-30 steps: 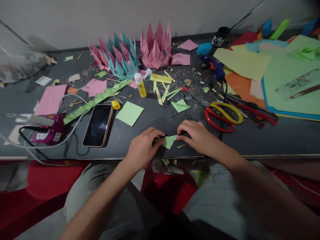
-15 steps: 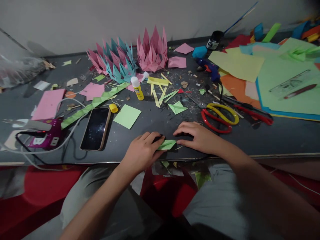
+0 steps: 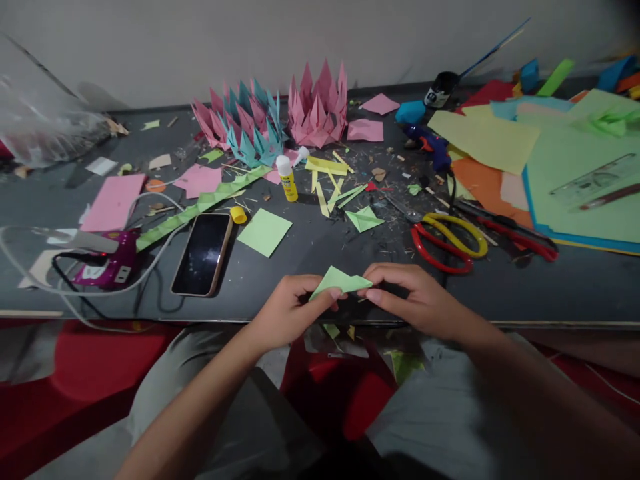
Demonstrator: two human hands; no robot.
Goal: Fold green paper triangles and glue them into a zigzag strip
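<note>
A folded piece of light green paper [image 3: 340, 279] is held up between both hands at the front edge of the dark table. My left hand [image 3: 295, 307] pinches it, thumb on the near face and fingers behind. At the paper's right tip, the thumb and forefinger of my right hand [image 3: 407, 293] close on it. Beyond the hands lie a flat green paper square [image 3: 265, 232] and another folded green paper piece [image 3: 365, 219]. A yellow glue stick [image 3: 287, 180] stands uncapped-looking farther back, and its yellow cap [image 3: 239, 215] rests by the phone [image 3: 202, 255].
Scissors [image 3: 443, 243] with red and yellow handles lie right, near a glue gun [image 3: 430, 145] and stacked coloured paper [image 3: 590, 147]. Pink and blue folded-paper crowns [image 3: 317, 110] stand at the back. A purple power adapter [image 3: 113, 260] with cables sits left. Paper scraps litter the middle.
The green paper has come up off the table and opened into a wider shape. My right hand, formerly beside its tip, now grips that end. The view has shifted slightly left.
</note>
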